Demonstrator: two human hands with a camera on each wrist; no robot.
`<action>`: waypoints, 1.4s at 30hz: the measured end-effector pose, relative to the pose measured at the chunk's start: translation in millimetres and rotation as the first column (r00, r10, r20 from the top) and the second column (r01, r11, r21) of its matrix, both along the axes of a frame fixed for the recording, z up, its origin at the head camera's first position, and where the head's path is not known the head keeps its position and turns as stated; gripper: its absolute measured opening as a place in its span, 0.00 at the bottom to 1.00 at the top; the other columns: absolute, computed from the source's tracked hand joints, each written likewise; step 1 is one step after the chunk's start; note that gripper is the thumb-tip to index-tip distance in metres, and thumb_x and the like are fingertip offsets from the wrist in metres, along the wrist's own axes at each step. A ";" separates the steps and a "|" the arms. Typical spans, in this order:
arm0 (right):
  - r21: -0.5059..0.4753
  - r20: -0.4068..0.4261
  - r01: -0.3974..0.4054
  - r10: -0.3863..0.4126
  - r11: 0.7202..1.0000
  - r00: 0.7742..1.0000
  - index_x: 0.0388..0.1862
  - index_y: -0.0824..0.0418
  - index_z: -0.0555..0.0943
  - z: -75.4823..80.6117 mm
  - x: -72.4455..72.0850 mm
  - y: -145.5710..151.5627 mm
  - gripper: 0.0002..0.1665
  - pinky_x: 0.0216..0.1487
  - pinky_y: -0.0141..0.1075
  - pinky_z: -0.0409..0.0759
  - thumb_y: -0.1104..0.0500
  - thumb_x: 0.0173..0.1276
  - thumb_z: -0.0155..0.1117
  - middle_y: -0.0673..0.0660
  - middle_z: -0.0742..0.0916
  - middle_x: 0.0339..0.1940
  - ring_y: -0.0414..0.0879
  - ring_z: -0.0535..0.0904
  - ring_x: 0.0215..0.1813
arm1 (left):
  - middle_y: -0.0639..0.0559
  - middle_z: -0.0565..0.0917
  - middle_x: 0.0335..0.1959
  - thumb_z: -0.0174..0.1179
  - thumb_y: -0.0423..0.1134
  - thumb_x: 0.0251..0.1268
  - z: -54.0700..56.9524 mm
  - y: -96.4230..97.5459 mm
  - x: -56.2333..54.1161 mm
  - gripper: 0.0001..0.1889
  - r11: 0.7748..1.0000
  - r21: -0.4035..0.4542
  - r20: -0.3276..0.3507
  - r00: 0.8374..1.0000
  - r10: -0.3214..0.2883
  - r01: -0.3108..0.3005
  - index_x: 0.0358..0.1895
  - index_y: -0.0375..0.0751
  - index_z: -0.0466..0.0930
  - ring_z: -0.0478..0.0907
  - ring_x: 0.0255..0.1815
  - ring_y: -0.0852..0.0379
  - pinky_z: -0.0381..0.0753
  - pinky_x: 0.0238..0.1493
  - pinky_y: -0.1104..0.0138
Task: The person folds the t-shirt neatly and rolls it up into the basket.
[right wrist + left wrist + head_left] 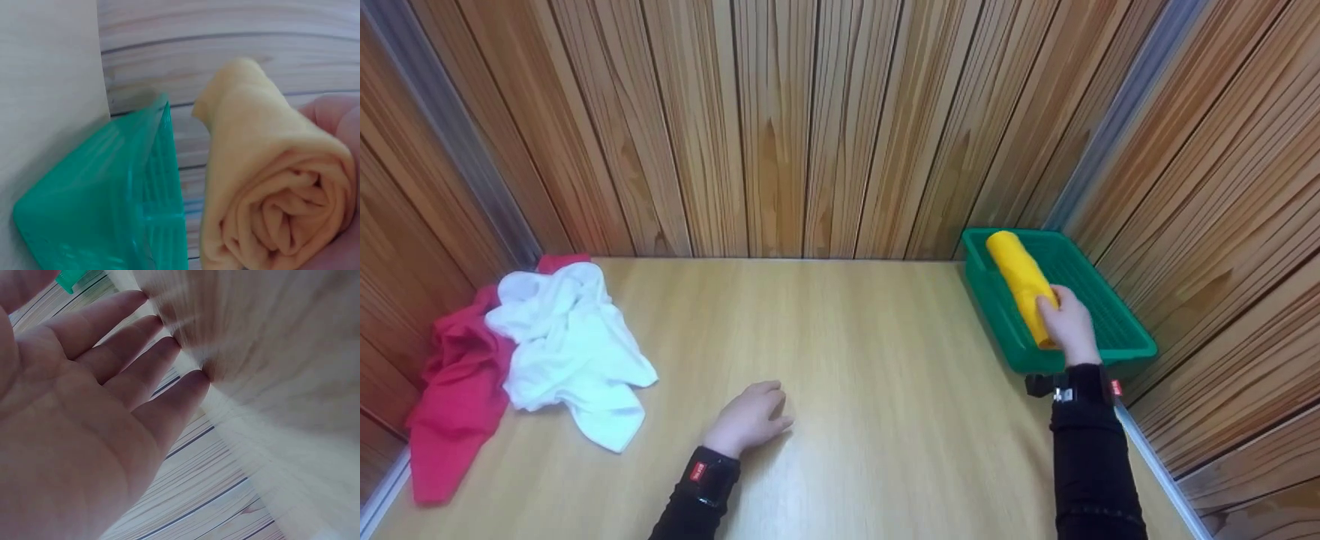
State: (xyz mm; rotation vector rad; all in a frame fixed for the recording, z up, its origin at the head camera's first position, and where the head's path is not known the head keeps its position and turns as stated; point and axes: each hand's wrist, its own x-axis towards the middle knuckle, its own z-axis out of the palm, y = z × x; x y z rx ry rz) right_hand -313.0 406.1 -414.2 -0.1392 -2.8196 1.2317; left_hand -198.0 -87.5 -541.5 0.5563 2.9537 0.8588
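Note:
My right hand (1069, 324) grips a yellow rolled cloth (1021, 281) near its closer end, above the green basket (986, 300). In the right wrist view the spiral end of the yellow roll (281, 208) faces the camera, with the basket's wall (84, 208) beside it. My left hand (748, 417) rests at the front middle of the table, holding nothing. Its slightly bent fingers (152, 382) touch the tabletop with their tips in the left wrist view.
A crumpled white cloth (577, 352) lies at the left, partly over a red cloth (461, 405). Wood-panelled walls (780, 127) enclose the table (840, 322) at the back and both sides. The basket stands in the back right corner, close to the right wall.

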 end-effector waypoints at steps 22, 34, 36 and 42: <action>0.329 -0.005 0.171 -0.179 0.929 0.984 0.71 0.73 0.59 -39.0 -42.7 -3.9 0.32 0.40 0.51 0.76 0.53 0.79 0.41 0.75 0.77 0.49 0.64 0.76 0.45 | 0.29 0.73 0.63 0.64 0.39 0.60 -3.2 0.3 1.8 0.24 1.000 0.001 -0.005 1.000 -0.019 0.019 0.55 0.23 0.78 0.69 0.65 0.32 0.65 0.67 0.46; 0.422 0.292 -0.186 0.061 0.888 0.955 0.71 0.78 0.59 -36.9 -42.7 0.7 0.31 0.68 0.61 0.60 0.58 0.80 0.33 0.79 0.65 0.70 0.72 0.61 0.70 | 0.29 0.73 0.63 0.66 0.39 0.59 -2.2 -1.0 0.5 0.24 1.000 0.002 -0.006 1.000 -0.008 0.008 0.54 0.23 0.78 0.69 0.65 0.32 0.64 0.67 0.45; 0.424 0.283 -0.181 0.060 0.887 0.957 0.71 0.77 0.60 -35.2 -41.6 -1.3 0.30 0.67 0.61 0.62 0.57 0.80 0.33 0.78 0.67 0.69 0.71 0.63 0.69 | 0.29 0.73 0.63 0.66 0.40 0.59 -2.8 -1.3 -0.3 0.25 1.000 -0.003 -0.006 1.000 -0.008 0.008 0.54 0.23 0.78 0.68 0.66 0.32 0.64 0.67 0.46; 0.449 0.195 -0.129 0.043 0.884 0.980 0.70 0.74 0.65 -26.1 -37.3 -12.0 0.29 0.62 0.62 0.67 0.56 0.80 0.36 0.76 0.71 0.67 0.70 0.68 0.65 | 0.29 0.72 0.64 0.65 0.40 0.60 -1.7 -2.3 -0.6 0.25 1.000 -0.006 0.011 1.000 -0.006 0.006 0.56 0.24 0.77 0.68 0.66 0.33 0.64 0.67 0.45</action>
